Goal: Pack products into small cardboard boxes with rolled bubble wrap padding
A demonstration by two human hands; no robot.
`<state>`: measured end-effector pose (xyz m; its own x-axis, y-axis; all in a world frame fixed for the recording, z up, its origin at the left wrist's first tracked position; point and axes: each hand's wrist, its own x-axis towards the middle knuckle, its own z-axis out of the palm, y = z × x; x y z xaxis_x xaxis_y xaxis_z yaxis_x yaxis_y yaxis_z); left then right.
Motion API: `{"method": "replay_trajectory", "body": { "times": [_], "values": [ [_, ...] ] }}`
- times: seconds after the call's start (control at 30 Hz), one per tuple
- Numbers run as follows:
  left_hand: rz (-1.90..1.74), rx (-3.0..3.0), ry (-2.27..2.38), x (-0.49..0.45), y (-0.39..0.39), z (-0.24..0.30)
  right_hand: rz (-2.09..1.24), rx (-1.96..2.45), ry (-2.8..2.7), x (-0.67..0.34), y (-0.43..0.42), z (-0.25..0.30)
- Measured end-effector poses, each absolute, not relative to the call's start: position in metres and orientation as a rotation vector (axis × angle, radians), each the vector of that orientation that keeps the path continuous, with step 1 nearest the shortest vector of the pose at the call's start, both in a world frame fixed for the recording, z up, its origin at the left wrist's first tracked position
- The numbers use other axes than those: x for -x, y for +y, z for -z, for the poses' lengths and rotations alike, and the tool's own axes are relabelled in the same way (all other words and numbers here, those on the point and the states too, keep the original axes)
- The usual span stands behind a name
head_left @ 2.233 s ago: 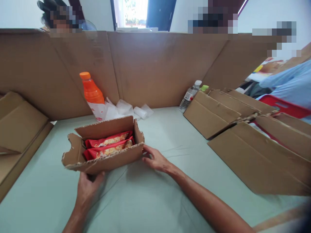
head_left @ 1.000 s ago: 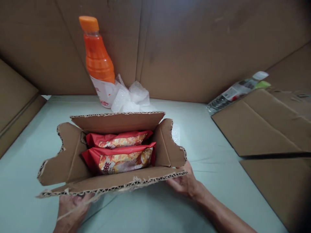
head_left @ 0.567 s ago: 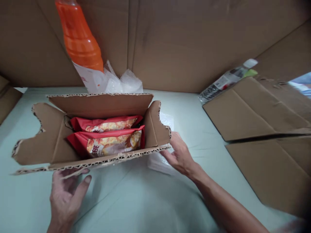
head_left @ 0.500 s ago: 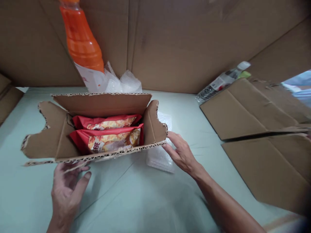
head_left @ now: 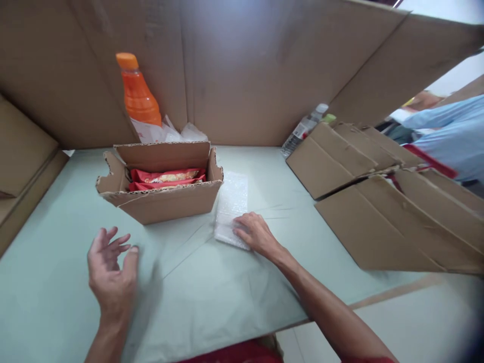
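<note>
A small open cardboard box (head_left: 166, 201) stands on the pale green table, with red snack packets (head_left: 166, 177) lying inside. To its right lies a sheet of bubble wrap (head_left: 231, 204). My right hand (head_left: 254, 233) rests on the near end of that sheet, fingers curled down onto it. My left hand (head_left: 111, 267) hovers in front of the box with its fingers spread and nothing in it.
An orange drink bottle (head_left: 136, 96) and crumpled white plastic (head_left: 177, 133) stand behind the box against a tall cardboard wall (head_left: 257, 75). Flattened cardboard sheets (head_left: 381, 201) and a clear water bottle (head_left: 304, 128) lie at the right. A person in blue (head_left: 449, 131) is beyond them.
Both hands have let go of the box. My left hand has drawn back and opened. My right hand has moved down onto the bubble wrap beside the box. The camera has pulled back.
</note>
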<state>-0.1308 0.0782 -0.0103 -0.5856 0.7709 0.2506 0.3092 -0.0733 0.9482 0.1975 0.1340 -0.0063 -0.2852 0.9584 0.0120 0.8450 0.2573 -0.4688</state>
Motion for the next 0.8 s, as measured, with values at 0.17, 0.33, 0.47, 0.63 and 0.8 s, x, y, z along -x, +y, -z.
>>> {"method": "replay_trajectory", "body": {
  "times": [0.17,0.33,0.47,0.63,0.8],
  "values": [
    [-1.312,-1.782,1.628,0.097,0.020,0.007,-0.608,1.364,-2.284,-0.189,0.099,-0.013],
    [-1.009,-1.988,1.349,0.061,-0.001,0.023,-0.843,1.241,-2.274,-0.179,0.051,-0.022],
    [-0.938,-1.992,1.203,0.048,-0.006,0.031,-0.994,1.300,-2.120,-0.173,0.017,-0.012],
    [-0.798,-1.826,1.307,0.046,-0.010,0.028,-1.162,1.410,-1.825,-0.171,-0.009,0.007],
    [-0.700,-1.687,1.495,0.040,-0.001,0.021,-0.563,1.503,-1.636,-0.185,-0.019,0.004]
  ]
}}
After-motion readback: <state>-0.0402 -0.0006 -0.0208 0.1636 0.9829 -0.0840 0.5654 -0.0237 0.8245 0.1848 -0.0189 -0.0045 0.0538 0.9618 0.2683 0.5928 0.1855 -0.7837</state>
